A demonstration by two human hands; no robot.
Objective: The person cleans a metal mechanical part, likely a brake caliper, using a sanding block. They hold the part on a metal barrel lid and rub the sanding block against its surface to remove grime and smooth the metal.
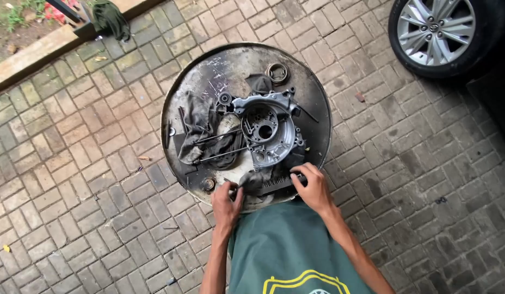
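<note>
1. Grey brick paving point(73, 179) is seen all around; a grass strip and a kerb point(29, 57) lie at upper left.
2. A round, blackened drum top point(312, 103) serves as the surface.
3. A dark rag point(195, 128) is draped left of a silver engine casing point(269, 128).
4. The left hand point(226, 202) is closed in a grip on a grey cloth point(252, 179) at the near rim.
5. The right hand point(313, 188) is closed on a black finned part point(277, 184).
6. A car wheel point(437, 27) is parked at upper right.
</note>
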